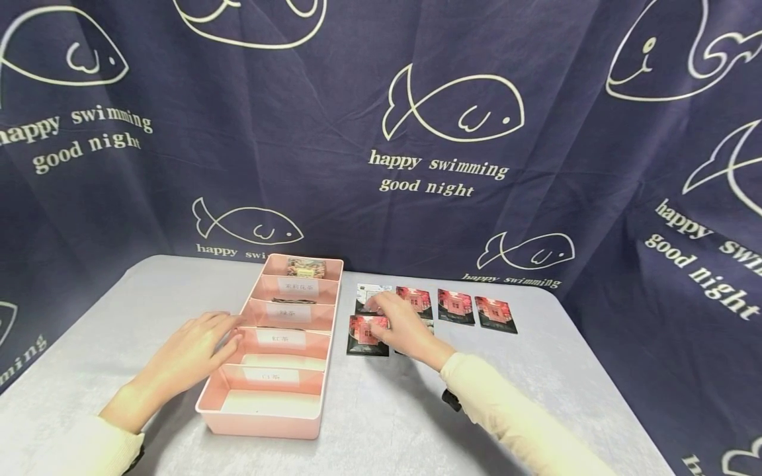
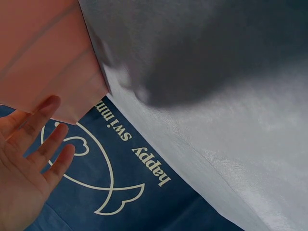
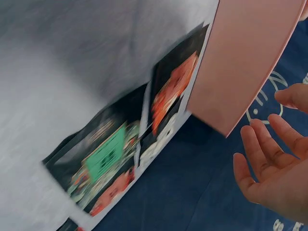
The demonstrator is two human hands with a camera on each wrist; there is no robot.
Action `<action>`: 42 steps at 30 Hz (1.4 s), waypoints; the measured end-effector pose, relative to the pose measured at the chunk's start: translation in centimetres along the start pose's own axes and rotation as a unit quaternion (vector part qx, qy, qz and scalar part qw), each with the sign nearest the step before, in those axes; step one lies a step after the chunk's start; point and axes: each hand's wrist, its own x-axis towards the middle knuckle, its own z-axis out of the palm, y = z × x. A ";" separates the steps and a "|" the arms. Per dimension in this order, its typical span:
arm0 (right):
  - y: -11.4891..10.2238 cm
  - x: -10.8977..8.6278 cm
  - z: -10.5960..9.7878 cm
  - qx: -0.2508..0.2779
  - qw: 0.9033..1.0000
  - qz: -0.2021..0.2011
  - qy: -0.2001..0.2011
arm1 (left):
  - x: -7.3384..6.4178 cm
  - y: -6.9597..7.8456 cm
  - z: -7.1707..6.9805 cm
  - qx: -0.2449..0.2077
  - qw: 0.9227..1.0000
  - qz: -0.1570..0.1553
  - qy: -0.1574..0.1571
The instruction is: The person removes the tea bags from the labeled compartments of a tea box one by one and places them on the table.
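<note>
A long pink divided box [image 1: 262, 423] stands on the table, with white labels on its dividers. My left hand [image 1: 184, 347] is at its left side, fingertips right at the rim. The left wrist view shows those fingers [image 2: 57, 161] spread and loosely bent. Right of the box, my right hand [image 1: 411, 334] reaches over small flat tea packets, fingers apart and nothing between them. Below it lies a red-and-black packet [image 1: 367, 336], and behind that a white-and-black packet [image 1: 366, 291]. A green-labelled packet [image 3: 106, 154] shows in the right wrist view; the hand mostly hides it in the head view.
Red packets [image 1: 455, 307] continue the back row to the right. A patterned packet [image 1: 306, 268] sits in the box's rear compartment, and dark packet edges [image 1: 294, 302] show in the one before it. A dark blue fish-print curtain [image 1: 333, 158] hangs behind the grey table [image 1: 417, 423].
</note>
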 end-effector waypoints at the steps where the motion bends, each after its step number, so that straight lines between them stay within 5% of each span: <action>1: -0.2 0.1 0.2 0.001 1.000 -0.009 -0.001 | 0.0 0.0 0.0 0.001 1.000 0.001 -0.001; 14: -3.3 1.8 1.9 -0.047 0.997 -0.064 -0.014 | 0.0 0.2 0.0 -0.005 1.000 0.000 0.005; 42: -6.5 3.9 5.0 -0.138 0.985 -0.084 -0.055 | -0.1 0.1 0.3 -0.007 1.000 0.002 0.009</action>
